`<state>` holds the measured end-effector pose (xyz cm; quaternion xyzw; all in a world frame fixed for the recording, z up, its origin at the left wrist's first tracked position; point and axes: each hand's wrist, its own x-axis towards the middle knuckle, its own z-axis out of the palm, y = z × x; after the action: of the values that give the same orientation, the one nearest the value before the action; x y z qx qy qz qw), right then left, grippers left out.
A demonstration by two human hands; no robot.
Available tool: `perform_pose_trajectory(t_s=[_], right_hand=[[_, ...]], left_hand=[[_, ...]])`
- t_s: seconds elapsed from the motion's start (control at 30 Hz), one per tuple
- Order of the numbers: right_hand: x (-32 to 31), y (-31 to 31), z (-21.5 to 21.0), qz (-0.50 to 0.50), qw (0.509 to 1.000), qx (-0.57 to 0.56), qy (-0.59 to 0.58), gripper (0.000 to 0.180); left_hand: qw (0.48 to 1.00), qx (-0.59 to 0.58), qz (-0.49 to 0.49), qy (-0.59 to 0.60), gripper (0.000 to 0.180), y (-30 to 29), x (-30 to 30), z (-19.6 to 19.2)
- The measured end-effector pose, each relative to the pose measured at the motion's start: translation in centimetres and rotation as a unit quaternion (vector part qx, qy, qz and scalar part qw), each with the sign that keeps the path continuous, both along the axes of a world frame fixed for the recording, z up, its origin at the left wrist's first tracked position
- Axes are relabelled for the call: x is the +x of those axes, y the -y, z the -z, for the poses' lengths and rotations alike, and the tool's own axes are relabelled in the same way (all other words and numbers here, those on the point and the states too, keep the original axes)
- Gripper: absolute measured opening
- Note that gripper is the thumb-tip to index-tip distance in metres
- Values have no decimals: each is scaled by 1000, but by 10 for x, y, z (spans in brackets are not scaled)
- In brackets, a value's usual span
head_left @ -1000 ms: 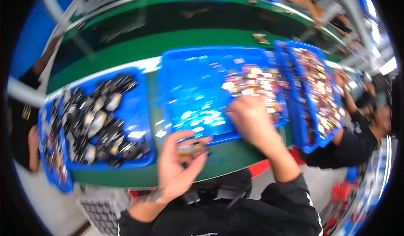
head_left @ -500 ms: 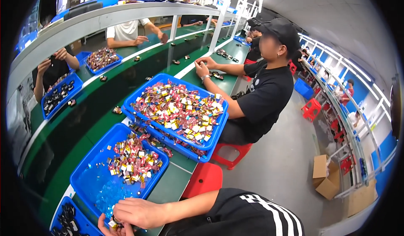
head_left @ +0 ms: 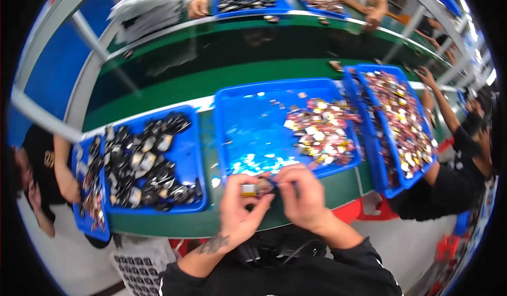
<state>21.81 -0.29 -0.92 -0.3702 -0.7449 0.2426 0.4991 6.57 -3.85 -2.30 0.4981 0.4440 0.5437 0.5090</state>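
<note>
Between the thumb and fingers of my left hand [head_left: 237, 209] is a small electronic part [head_left: 252, 190] with yellow tape and a dark, reddish end. My right hand [head_left: 305, 196] is closed in a pinch at the part's right end, and a small dark piece shows by its fingertips. Motion blur hides what exactly it grips. Both hands are at the near rim of a blue tray [head_left: 243, 92]. Inside that tray, a heap of small red, white and yellow parts [head_left: 319, 132] lies at the right, and shiny bluish film bits [head_left: 253, 161] lie near the front.
Left of it, another blue tray [head_left: 196, 153] holds black pieces [head_left: 140, 164]. Stacked blue trays [head_left: 388, 188] full of parts stand at right. Beyond runs a green conveyor belt [head_left: 211, 82] with scattered parts. Co-workers sit across and on both sides; a worker's arm [head_left: 64, 169] is at far left.
My view has swung left, bringing both hands and the tray of black pieces into full sight. My hands remain together around a small part near the tray's front rim.
</note>
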Motion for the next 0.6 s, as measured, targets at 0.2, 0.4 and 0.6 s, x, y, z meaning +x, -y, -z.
perform_pose_trajectory(t_s=[0.2, 0.4, 0.6], right_hand=[[-4, -2, -2, -51, 997, -48, 15, 14], [-10, -6, -1, -89, 993, -13, 77, 15], [-7, 1, 7, -61, 992, -112, 2, 14]], left_hand=[[1000, -23, -15, 2, 38, 3, -11, 5], [1000, -9, -6, 5, 35, 0, -16, 7], [999, -34, 13, -38, 20, -4, -22, 2]])
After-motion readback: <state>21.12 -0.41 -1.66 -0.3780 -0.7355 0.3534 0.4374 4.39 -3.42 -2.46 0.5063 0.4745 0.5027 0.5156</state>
